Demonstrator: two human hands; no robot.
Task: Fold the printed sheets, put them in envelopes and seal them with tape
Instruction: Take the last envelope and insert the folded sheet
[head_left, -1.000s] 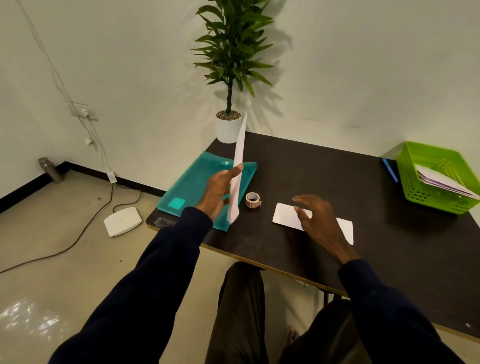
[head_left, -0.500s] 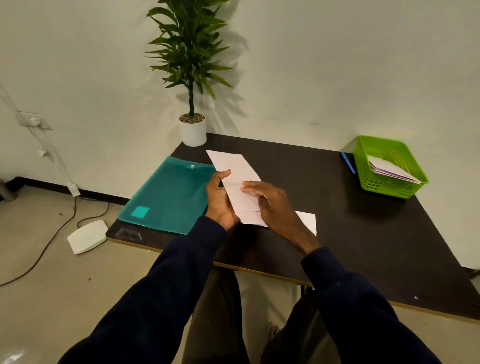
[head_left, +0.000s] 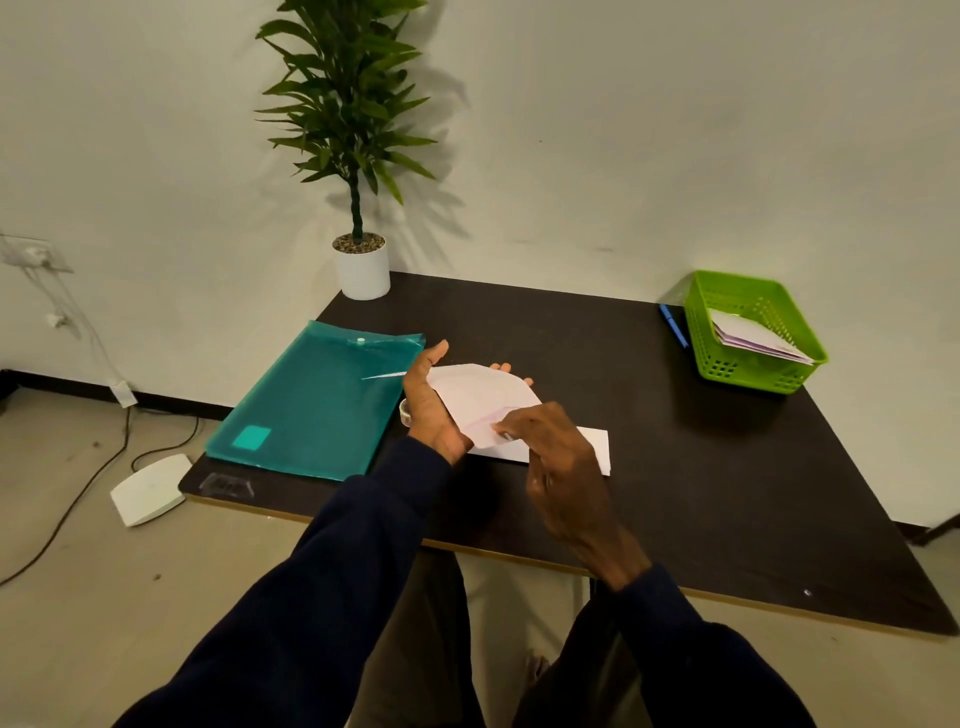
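Fingers (head_left: 501, 368) of the left hand (head_left: 431, 410) curl up round the far edge of a printed sheet (head_left: 478, 392), cradling it from beneath just above the desk (head_left: 701, 467), with the thumb raised at its left side. The right hand (head_left: 563, 462) pinches the sheet's near end between thumb and fingertips and bows it over, so the paper arches rather than lies flat. To my eye this is the fold in the making, as no crease shows yet.

Directly below the hands a white envelope (head_left: 595, 447) lies flat on the desk. It looks unfilled, though I cannot see its flap. A tape roll (head_left: 404, 410) peeps out just behind the left hand, untouched. At the far right corner a green basket (head_left: 743, 371) holds several flat paper pieces (head_left: 753, 335). These may be finished envelopes, but I cannot tell whether they are sealed. For this sheet, creasing, slipping it in and taping all remain. A teal folder (head_left: 317, 405) lies at the left.
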